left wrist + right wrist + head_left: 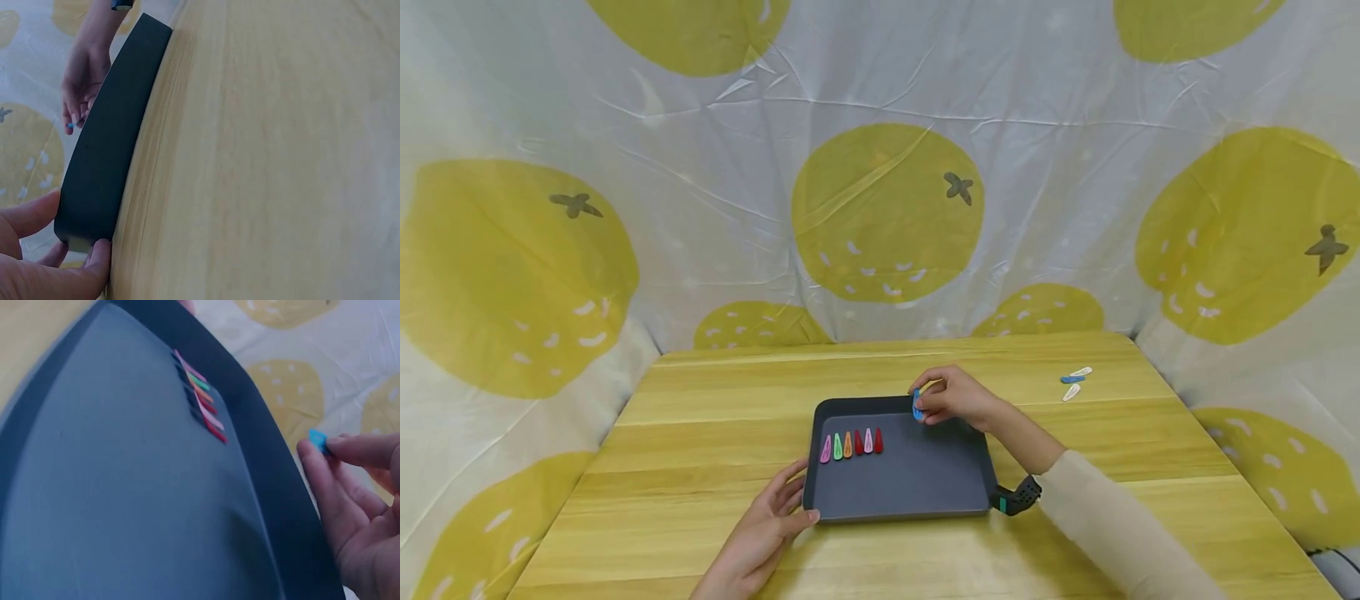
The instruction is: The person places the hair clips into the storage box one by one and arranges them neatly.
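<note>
My right hand (955, 395) pinches a blue hair clip (917, 405) between thumb and fingertips, above the far rim of a dark grey tray (910, 483). In the right wrist view the same blue clip (317, 440) shows only partly between the fingertips. My left hand (767, 525) grips the tray's near left corner, thumb at the rim; the left wrist view shows its fingers around the tray's outer wall (112, 137). Inside the tray, at the left, a row of snap hair clips (847, 444) lies side by side: purple, green, orange, red, pink and red.
On the wooden table (715, 417), far right, lie a blue clip (1072, 379) and two white clips, one white clip (1071, 392) nearer. A black device (1017, 497) is at the right wrist, beside the tray's near right corner. Lemon-print cloth (715, 208) hangs behind the table.
</note>
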A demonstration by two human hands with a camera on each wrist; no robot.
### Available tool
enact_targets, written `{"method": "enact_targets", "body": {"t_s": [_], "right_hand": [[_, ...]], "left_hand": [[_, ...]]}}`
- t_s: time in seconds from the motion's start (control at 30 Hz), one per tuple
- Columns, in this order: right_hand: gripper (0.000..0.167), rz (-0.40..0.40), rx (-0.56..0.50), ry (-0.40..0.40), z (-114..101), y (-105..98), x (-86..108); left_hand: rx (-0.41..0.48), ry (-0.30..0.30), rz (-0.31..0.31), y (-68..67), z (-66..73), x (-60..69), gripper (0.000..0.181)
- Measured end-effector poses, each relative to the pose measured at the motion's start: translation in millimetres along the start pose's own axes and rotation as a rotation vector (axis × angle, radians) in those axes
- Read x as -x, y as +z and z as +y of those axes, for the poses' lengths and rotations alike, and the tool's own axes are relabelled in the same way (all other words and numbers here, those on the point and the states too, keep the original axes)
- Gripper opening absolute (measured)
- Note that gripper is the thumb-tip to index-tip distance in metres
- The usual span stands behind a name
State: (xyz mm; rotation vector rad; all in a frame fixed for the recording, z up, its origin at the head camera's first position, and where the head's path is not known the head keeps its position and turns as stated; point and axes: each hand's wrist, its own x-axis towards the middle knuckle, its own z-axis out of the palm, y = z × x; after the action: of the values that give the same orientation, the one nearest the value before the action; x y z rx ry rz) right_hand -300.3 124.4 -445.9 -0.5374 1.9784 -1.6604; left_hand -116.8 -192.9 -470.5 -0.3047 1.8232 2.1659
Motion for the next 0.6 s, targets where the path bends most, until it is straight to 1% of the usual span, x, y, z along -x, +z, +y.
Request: {"method": "enact_targets", "body": {"t_s": [0.13, 0.3, 0.47, 0.53, 0.6], "right_hand": [[0.020, -0.003, 0.040, -0.012, -0.1, 16.3, -10.5], [0.020, -0.013, 0.048, 0.000, 1.1, 33.7, -20.1], [0.019, -0.027, 0.071, 0.018, 8.9, 43.1, -23.2], [0.019, -0.031, 0.080, 0.030, 14.3, 45.5, -23.0], [0.018, -0.054, 0.104, 0.038, 19.5, 48.8, -22.6]], "left_hand": [[0.004, -0.006, -0.009, -1.3, -0.1, -0.9, 0.086], [0.006, -0.013, -0.010, -1.1, 0.1, -1.3, 0.086], [0.001, -0.011, -0.003, -0.9, 0.5, -1.8, 0.086], [0.004, -0.004, -0.018, -1.5, 0.2, -0.1, 0.086], [0.003, 0.002, -0.033, -3.4, -0.7, 3.5, 0.086]]}}
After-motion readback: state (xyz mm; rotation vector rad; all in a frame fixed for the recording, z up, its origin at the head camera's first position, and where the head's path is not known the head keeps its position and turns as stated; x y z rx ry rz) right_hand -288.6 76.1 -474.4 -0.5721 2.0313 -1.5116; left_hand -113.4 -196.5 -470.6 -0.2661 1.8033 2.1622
